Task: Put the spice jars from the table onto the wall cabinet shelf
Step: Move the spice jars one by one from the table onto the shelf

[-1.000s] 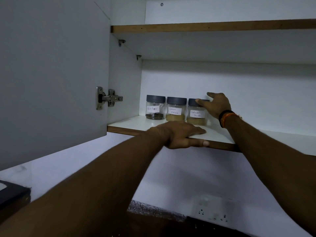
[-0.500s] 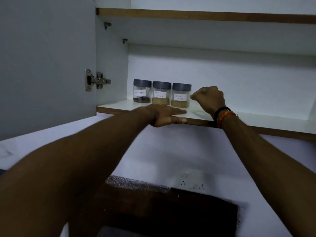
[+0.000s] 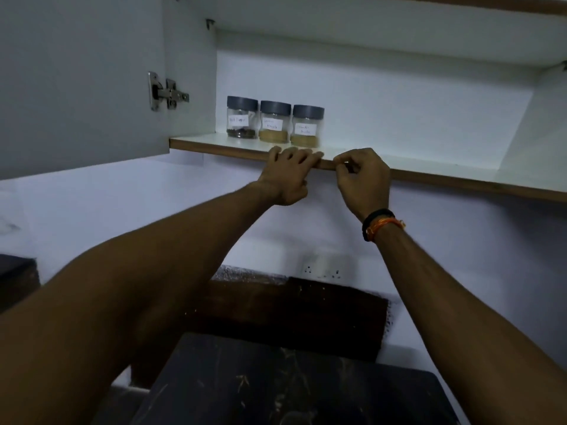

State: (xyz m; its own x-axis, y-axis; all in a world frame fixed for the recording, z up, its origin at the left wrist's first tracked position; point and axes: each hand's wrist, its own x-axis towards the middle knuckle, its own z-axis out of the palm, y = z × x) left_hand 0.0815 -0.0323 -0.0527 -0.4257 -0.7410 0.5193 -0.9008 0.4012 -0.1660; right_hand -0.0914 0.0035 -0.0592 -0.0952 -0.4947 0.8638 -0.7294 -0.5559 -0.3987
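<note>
A: Where do our spice jars stand at this point?

B: We count three in a row on the wall cabinet shelf (image 3: pixel 429 162), towards its left end and back from the front edge. The left jar (image 3: pixel 241 117) holds dark whole spice, the middle jar (image 3: pixel 275 122) and the right jar (image 3: pixel 307 126) hold tan powder. Each has a grey lid and a white paper label, and neighbours stand just beside each other, perhaps touching.

A: And our hands?

B: Neither holds a jar. Our left hand (image 3: pixel 287 176) lies with its fingers flat over the shelf's wooden front edge, grasping nothing. Our right hand (image 3: pixel 363 176) is just beside it at the same edge, fingers curled loosely inward and closed on nothing.

A: How would we expect a jar to handle?

B: We judge them light, since each is filled only near the bottom. The clear walls look rigid and smooth, so somewhat slippery, and if glass they would break in a fall from this height. We cannot tell glass from plastic.

A: So where should we grip?

B: Around the body at the label, where paper gives some friction, or over the lid from above, thumb opposite the fingers. Any jars left on the table are out of view, so we cannot say how many remain
</note>
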